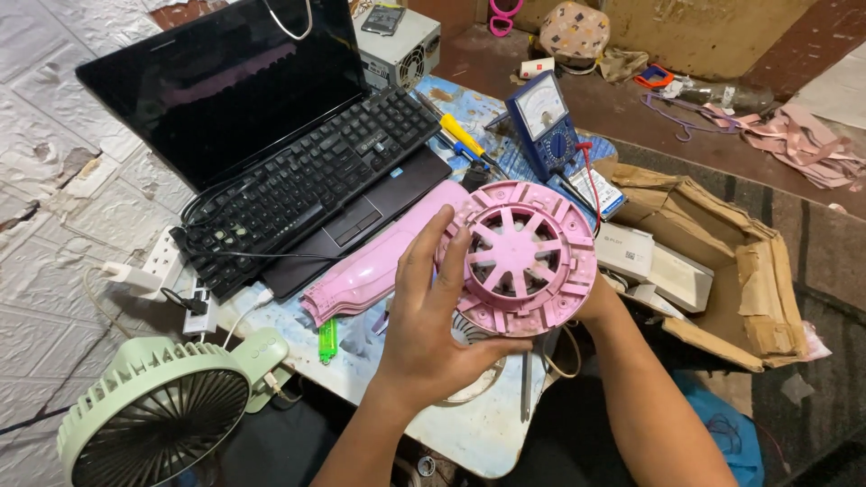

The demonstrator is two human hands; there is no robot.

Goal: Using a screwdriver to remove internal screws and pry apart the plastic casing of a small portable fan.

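With both hands clamped on the round pink fan housing (526, 257), left hand (433, 316) in front, right hand (591, 302) mostly hidden behind, I have it detached from the pink body shell (379, 257) lying on the tabletop (469, 433), not yet rejoined.

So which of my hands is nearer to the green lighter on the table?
Left. Your left hand, gripping the pink round fan housing, sits just right of the green lighter; your right hand is behind the housing's far side.

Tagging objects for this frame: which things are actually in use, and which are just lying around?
In use: left hand and right hand holding the pink round fan housing; pink shell piece beside it.

Lying about: laptop, keyboard, multimeter, green fan, cardboard box, screwdriver.
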